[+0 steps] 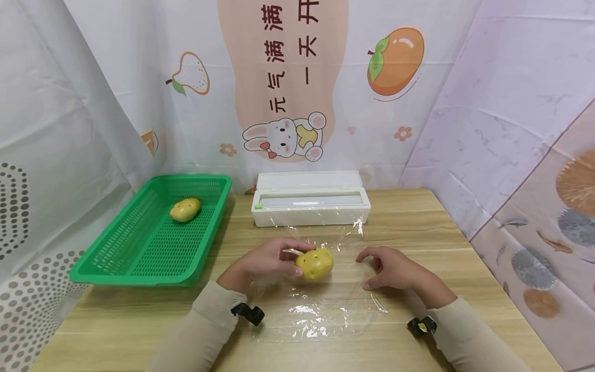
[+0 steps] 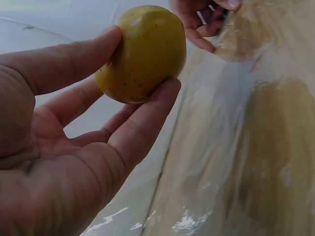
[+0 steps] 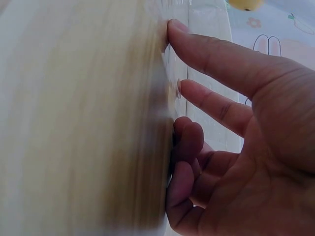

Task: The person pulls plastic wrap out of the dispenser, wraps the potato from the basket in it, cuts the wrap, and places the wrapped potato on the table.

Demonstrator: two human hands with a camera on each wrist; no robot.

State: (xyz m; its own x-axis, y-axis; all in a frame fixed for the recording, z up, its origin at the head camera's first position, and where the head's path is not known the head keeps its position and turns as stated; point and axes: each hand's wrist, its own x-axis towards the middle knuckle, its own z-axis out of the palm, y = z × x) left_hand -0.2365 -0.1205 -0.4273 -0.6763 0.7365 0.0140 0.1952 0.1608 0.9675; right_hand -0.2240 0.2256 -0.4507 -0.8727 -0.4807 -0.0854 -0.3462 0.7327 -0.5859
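Between the thumb and fingers of my left hand (image 1: 270, 261) is a yellow potato (image 1: 317, 264); the left wrist view shows the potato (image 2: 147, 51) pinched from two sides. A clear sheet of cling film (image 1: 309, 325) lies spread on the wooden table under both hands. To the right of the potato, my right hand (image 1: 394, 266) is low at the film's right side, thumb and index finger apart. Its other fingers are loosely bent in the right wrist view, where the hand (image 3: 246, 132) touches the table surface and holds nothing that I can see.
A white cling film dispenser box (image 1: 311, 217) stands behind the hands, lid raised. On the left, a green plastic basket (image 1: 125, 280) holds another potato (image 1: 185, 210). Printed curtains hang behind and on both sides of the wooden table (image 1: 418, 222).
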